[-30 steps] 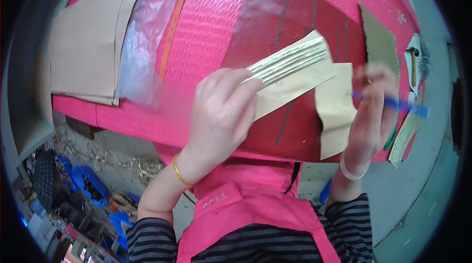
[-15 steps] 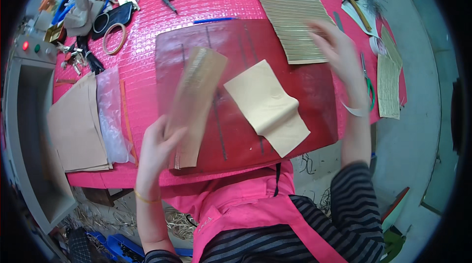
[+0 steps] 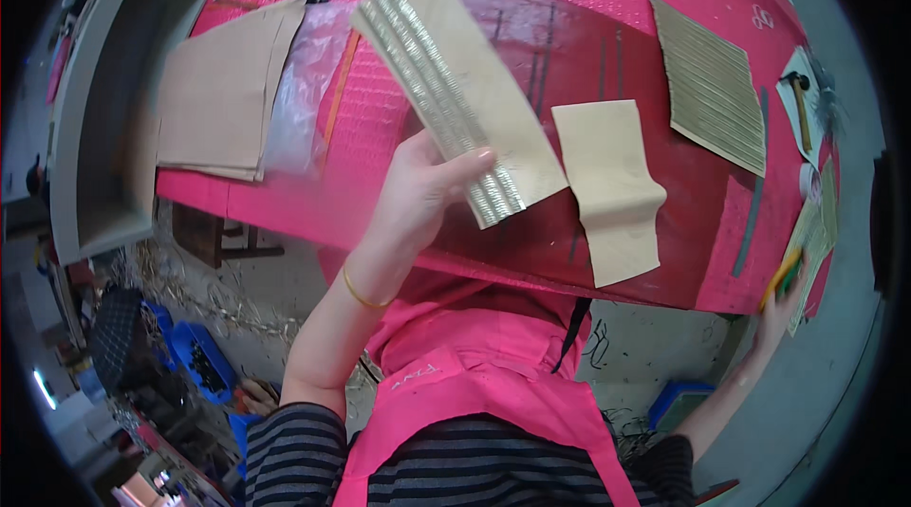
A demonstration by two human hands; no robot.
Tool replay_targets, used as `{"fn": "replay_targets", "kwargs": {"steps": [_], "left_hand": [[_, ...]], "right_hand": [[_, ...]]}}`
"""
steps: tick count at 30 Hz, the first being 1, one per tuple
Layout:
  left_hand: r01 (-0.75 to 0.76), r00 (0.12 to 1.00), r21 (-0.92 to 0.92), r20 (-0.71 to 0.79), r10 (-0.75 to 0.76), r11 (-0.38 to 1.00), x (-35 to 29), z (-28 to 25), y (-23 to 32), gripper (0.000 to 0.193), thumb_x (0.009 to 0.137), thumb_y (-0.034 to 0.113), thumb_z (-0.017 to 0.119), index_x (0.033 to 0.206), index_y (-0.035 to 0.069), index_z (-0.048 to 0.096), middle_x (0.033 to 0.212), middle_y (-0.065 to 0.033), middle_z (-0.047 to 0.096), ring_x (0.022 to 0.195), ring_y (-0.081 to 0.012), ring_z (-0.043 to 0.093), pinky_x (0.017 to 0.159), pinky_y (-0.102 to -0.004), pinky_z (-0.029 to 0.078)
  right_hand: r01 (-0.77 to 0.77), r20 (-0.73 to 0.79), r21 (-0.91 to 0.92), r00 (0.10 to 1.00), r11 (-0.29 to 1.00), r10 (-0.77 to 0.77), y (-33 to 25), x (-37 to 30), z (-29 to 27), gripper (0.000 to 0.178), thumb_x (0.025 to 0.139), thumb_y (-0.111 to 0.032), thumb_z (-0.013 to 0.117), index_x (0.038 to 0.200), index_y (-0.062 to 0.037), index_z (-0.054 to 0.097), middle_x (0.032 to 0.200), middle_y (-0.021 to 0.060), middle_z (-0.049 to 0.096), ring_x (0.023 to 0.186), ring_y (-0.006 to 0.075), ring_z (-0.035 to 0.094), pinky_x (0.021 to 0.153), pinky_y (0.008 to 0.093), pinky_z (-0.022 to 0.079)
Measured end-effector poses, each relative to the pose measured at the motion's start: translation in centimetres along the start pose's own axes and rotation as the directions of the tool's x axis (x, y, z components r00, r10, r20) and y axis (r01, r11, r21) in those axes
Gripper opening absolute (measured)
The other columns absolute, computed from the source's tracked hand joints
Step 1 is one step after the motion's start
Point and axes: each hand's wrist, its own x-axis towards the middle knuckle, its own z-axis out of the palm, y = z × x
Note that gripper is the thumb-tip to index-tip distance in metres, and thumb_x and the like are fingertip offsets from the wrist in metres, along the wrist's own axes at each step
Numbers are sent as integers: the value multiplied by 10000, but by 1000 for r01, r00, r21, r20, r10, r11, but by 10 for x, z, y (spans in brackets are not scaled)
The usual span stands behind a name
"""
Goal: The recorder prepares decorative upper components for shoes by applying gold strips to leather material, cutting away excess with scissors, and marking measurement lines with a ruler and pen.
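Observation:
My left hand [image 3: 414, 189] pinches the lower end of a tan leather strip [image 3: 498, 94], thumb on top, holding it raised and tilted over the table. Ridged metallic gold bands run along the strip's left side; the other side is plain. At the table's right edge my right hand [image 3: 776, 315] closes round a tool with a yellow-and-green handle [image 3: 783, 277], its kind not clear. A striped gold piece [image 3: 814, 227] lies beside that hand. Right of the strip, a plain cream leather piece [image 3: 612, 189], with a raised fold, rests on a dark red mat [image 3: 683, 232].
A larger gold-striped sheet [image 3: 712, 80] lies at the mat's right, beside a grey strip [image 3: 750, 227]. A hammer [image 3: 803, 113] is at the far right. Stacked tan sheets [image 3: 213, 94] and clear plastic [image 3: 304, 99] lie left. A grey metal box [image 3: 90, 165] borders the table.
The view has swung, shifting the table. My left hand has raised and turned the strip, showing its metallic bands. My right hand has moved from near the striped sheet to the handled tool.

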Motion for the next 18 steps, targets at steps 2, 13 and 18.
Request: {"fn": "replay_targets", "kwargs": {"steps": [2,13,18], "left_hand": [[-5,1000,25,-7,5,1000,-4,6,1,324,794,43,629,1080,-45,506,945,-91,620,812,-155,619,701,-280,523],[-73,993,9,94,72,997,-15,8,6,347,791,39,627,1108,-35,509,1003,-103,616,873,-156,613,766,-288,507],[-85,990,16,113,83,996,-18,5,7,369,790,43,631,1127,-40,503,1031,-105,611,904,-147,600,807,-280,481]], "right_hand": [[-73,116,223,992,972,48,-54,-51,3,654,843,-266,561,1376,-72,235,1175,104,455,833,114,502,680,240,437],[-839,949,200,294,506,112,-225,-101,109,1304,415,-867,526,1345,13,282,953,16,426,814,91,430,717,221,354],[-784,936,190,326,590,131,-233,-96,122,1315,374,-867,527,1340,-4,303,932,3,415,779,84,409,690,213,350]]}}
